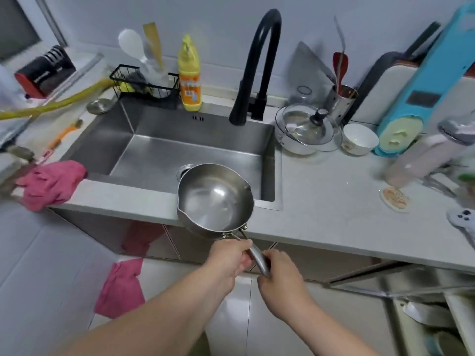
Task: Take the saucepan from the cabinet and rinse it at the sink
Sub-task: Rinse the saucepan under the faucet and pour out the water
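Note:
A shiny steel saucepan (214, 199) with two pour spouts hangs level over the front edge of the counter, its bowl partly above the steel sink (164, 147). It looks empty. My left hand (228, 258) grips the metal handle close to the pan. My right hand (279, 276) holds the handle's far end. The black arched faucet (257, 68) stands at the back right of the sink, with no water running. An open cabinet drawer (421, 304) shows at the lower right.
A glass lid on a white bowl (305, 129) and a small bowl (359, 138) sit right of the sink. A yellow soap bottle (189, 75) and black wire caddy (144, 83) stand behind it. Pink cloths (51, 183) hang at the left counter edge.

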